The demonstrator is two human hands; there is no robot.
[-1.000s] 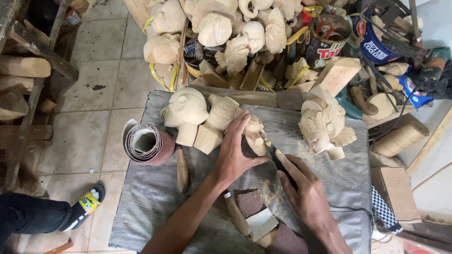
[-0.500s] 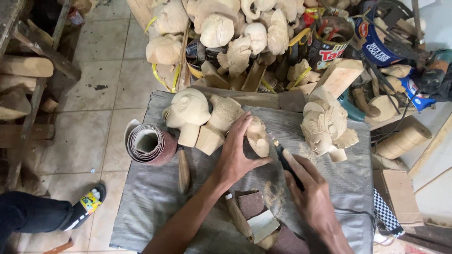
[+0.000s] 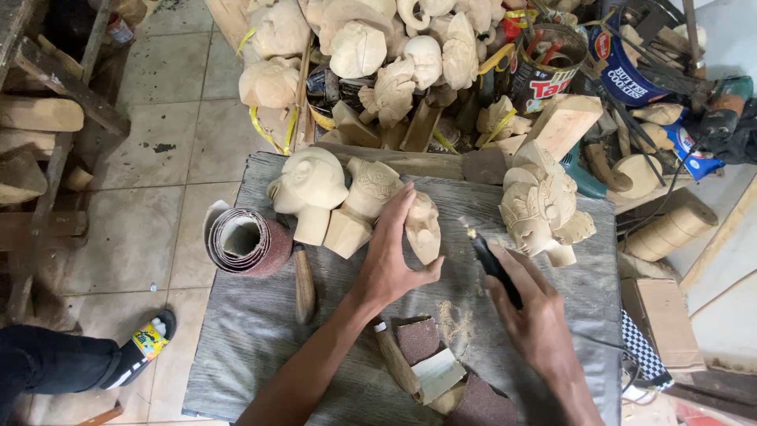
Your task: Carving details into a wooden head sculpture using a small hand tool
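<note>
While the left hand (image 3: 388,264) clamps a pale wooden carving (image 3: 423,227) at the centre of the frame, the right hand (image 3: 535,315) grips a black-handled carving tool (image 3: 490,260) (tip just beside the carving). 2 unfinished wooden busts (image 3: 335,197) stand upper left of it on the grey cloth (image 3: 260,339).

Pale, matt bare-wood carving (image 3: 423,227) on rough grey cloth (image 3: 260,339), beside a gritty sandpaper roll (image 3: 246,242).
</note>
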